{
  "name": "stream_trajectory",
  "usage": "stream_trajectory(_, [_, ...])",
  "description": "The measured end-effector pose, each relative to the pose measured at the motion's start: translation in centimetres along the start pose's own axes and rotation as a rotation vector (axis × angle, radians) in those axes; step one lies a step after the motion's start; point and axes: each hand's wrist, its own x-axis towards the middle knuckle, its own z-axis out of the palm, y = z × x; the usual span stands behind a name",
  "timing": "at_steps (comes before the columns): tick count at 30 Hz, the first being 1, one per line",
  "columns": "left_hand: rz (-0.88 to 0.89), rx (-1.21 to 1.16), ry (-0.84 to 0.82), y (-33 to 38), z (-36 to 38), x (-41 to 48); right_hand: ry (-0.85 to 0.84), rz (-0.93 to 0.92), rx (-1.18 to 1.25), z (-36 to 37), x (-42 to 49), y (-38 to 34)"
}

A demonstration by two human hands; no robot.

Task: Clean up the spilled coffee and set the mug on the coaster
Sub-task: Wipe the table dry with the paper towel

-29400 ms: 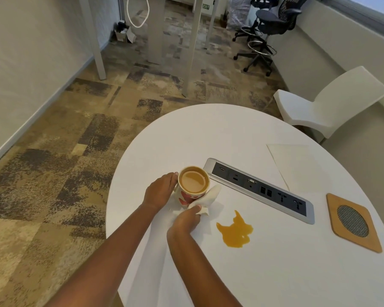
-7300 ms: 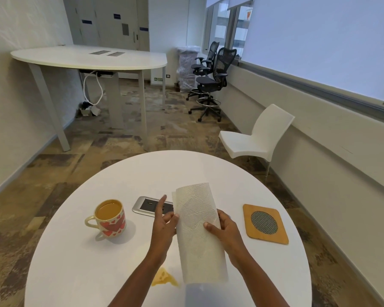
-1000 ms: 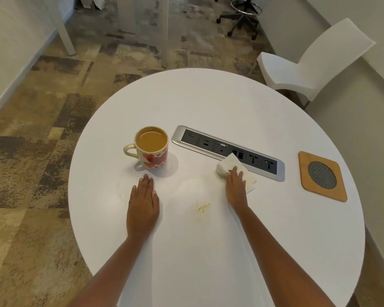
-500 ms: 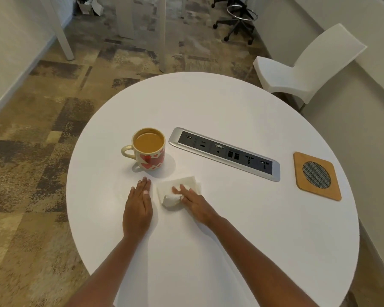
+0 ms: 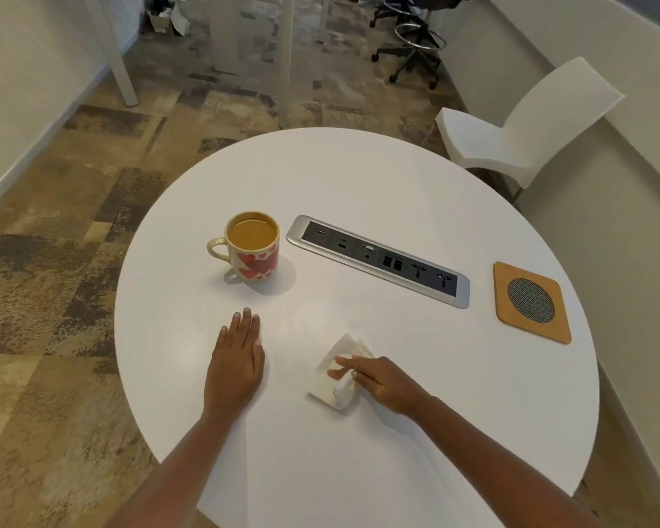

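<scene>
From your head camera, your left hand lies flat, palm down, fingers straight and together, holding nothing, on the round white table. Your right hand presses a crumpled white paper towel onto the tabletop, fingers curled loosely over it. The cream ceramic mug with red hearts, full of coffee, stands at eleven o'clock from your right hand; the square wooden coaster with a round mesh centre lies empty at two o'clock, well apart.

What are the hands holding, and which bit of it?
The right hand presses its fingers on the middle of a crumpled white paper towel. The left hand lies flat on the white round table, holding nothing.
</scene>
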Motion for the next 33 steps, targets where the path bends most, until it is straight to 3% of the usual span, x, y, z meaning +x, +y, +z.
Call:
stream_trajectory(4, [-0.023,0.01,-0.016,0.3,0.1,-1.4,0.068,0.104,0.086,-1.3,-1.1,1.5])
stream_trajectory(10, [-0.119,0.006,-0.013,2.4,0.0,-2.0,0.613,0.317,0.774,-4.0,-2.6,2.7])
stream_trajectory(14, [-0.201,0.026,-0.057,3.7,0.0,-2.1,0.74,0.468,1.373,-5.3,-3.3,3.4])
stream_trajectory(16, [-0.212,0.064,-0.109,4.2,0.0,-2.3,0.753,0.554,1.519,-5.6,-3.7,3.3])
stream_trajectory(23, [-0.235,-0.032,-0.139,5.1,0.1,-3.8,0.56,0.539,1.558,-5.8,-5.8,4.3])
stream_trajectory(28, [-0.296,-0.108,-0.139,5.1,0.1,-4.4,0.358,0.453,1.388,-5.5,-6.6,4.8])
stream_trajectory(33, [-0.261,-0.069,-0.186,4.7,-0.1,-4.2,0.39,0.413,1.414,-4.2,-6.2,4.8])
